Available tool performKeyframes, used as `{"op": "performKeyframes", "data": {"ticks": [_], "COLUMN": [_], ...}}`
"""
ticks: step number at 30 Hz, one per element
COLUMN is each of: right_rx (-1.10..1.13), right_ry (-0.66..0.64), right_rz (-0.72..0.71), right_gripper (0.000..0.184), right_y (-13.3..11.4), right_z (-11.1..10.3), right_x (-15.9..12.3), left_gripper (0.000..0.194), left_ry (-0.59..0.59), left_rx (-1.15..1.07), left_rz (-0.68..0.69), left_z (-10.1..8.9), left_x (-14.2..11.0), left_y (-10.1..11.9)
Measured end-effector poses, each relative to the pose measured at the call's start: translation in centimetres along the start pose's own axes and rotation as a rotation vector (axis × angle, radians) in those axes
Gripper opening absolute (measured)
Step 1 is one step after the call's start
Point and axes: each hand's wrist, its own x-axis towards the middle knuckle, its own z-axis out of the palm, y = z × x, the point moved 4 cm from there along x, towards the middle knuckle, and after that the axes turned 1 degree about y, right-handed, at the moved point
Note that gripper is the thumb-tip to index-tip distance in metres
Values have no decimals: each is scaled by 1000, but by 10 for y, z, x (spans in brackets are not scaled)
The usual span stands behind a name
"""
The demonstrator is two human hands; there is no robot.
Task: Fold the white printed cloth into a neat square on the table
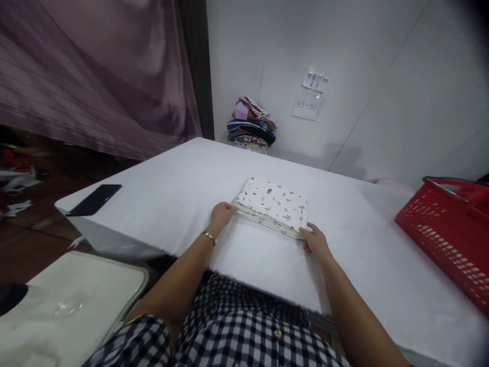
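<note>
A folded white cloth (pixel 273 201) with small dark printed figures lies flat on the white-covered table (pixel 171 183), its layered folded edge facing me. My left hand (pixel 222 214) pinches its near left corner between thumb and fingers. At the near right corner, my right hand (pixel 315 240) grips the cloth with the thumb on top and the other fingers curled at the side. A bracelet circles my left wrist.
A red plastic basket (pixel 446 229) stands at the table's right end. Folded clothes (pixel 252 125) are stacked at the back against the wall. On the left corner lies a dark tablet or phone (pixel 95 199). A pale lidded box (pixel 80 290) sits lower left.
</note>
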Motion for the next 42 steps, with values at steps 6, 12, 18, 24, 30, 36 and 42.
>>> {"op": "performKeyframes", "data": {"ticks": [6,12,18,24,30,36,42], "right_rx": [-6,-63,-88,-74,-32,-42,-49], "right_ry": [-7,-14,-18,5,-21,-12,8], "right_rz": [3,1,4,16,11,26,40], "right_gripper": [67,67,68,67,66,64,62], "right_y": [2,2,0,2,2,0,-1], "right_z": [0,0,0,-1,-1,-1,-1], "right_x": [1,0,-2,-1,0,-1,-1], "left_gripper": [21,20,28,31,24,22,30], "left_ry": [-33,-61,144,121,85,86,100], "left_rx": [150,170,-37,10,174,195,199], "left_rz": [34,64,146,483,503,508,834], "left_z": [0,0,-7,0,3,-4,11], "left_x": [-2,2,5,-4,-5,-1,-12], "left_y": [5,2,2,18,10,23,59]}}
